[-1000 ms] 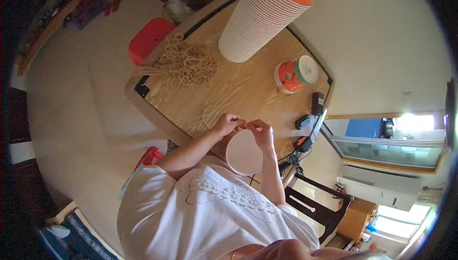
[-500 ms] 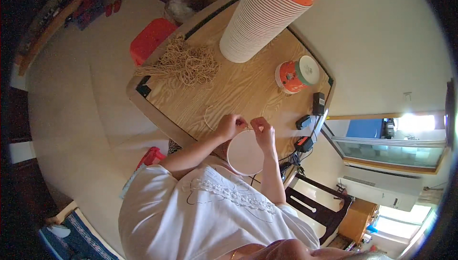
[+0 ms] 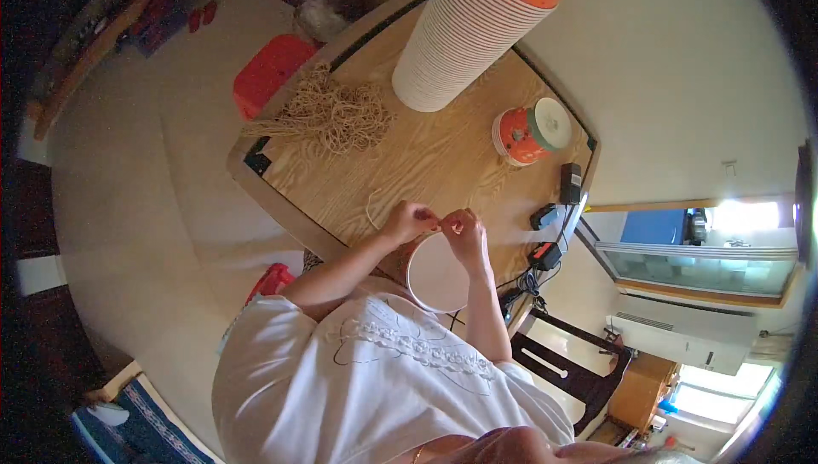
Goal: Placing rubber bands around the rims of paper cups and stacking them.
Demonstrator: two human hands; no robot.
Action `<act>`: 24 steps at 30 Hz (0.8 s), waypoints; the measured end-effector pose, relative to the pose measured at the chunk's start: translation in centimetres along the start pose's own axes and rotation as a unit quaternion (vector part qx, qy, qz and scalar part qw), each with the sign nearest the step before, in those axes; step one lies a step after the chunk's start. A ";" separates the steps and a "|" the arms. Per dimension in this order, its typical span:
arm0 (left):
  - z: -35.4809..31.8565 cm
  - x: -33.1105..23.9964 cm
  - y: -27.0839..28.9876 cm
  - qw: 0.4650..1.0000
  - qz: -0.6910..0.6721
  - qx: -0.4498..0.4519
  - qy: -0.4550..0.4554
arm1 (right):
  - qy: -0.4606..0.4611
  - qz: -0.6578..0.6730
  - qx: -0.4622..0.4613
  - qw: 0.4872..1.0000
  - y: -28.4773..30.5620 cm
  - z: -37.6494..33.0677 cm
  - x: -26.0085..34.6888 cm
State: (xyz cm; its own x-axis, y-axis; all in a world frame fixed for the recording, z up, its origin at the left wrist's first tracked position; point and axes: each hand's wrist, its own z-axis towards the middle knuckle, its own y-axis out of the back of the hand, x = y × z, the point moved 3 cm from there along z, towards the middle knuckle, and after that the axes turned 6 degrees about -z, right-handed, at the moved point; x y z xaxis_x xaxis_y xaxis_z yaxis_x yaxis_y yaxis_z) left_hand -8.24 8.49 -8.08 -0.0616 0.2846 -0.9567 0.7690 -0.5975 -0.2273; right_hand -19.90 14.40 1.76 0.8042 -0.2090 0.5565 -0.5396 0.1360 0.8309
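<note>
Over the near edge of the table, my left hand [image 3: 412, 222] and my right hand [image 3: 466, 236] meet at the far rim of a paper bucket [image 3: 437, 275]. The bucket's pale round interior faces me. Fingers of both hands are pinched together, tip to tip, on a piece of twine at the rim. A loose end of the twine [image 3: 370, 207] curls over the wood beside my left hand. Exactly how the twine passes between the fingertips is too small to make out.
A tangled heap of twine [image 3: 336, 115] lies at the table's left corner. A tall stack of paper buckets [image 3: 469, 34] leans up behind it, with a short upturned stack [image 3: 520, 136] to the right. Black adapters [image 3: 545, 253] and cables line the right edge. A red stool [image 3: 273, 72] stands beyond the table.
Both hands stay at the bucket's rim; their fingertips have drawn closer together, and the right hand has turned slightly inward. The bucket has barely shifted.
</note>
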 end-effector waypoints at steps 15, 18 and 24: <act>-0.9 -1.1 0.7 0.966 -0.197 0.019 0.163 | -0.042 0.136 0.046 0.989 -1.1 -0.1 -1.5; -1.1 -1.7 0.4 0.967 -0.189 0.002 0.170 | -0.057 0.146 0.047 0.987 -1.2 -0.1 -1.7; -0.7 -1.5 0.1 0.991 -0.103 0.044 0.078 | -0.048 0.136 0.053 0.988 -1.5 -0.1 -1.9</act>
State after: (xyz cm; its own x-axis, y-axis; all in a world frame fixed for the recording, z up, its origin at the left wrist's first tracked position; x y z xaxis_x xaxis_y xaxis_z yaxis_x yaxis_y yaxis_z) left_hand -7.67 8.54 -6.53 -0.1074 0.5155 -0.8501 0.6910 -0.5761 -0.4366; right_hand -20.64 14.67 -0.54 0.6005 -0.2704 0.7525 -0.7602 0.0988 0.6422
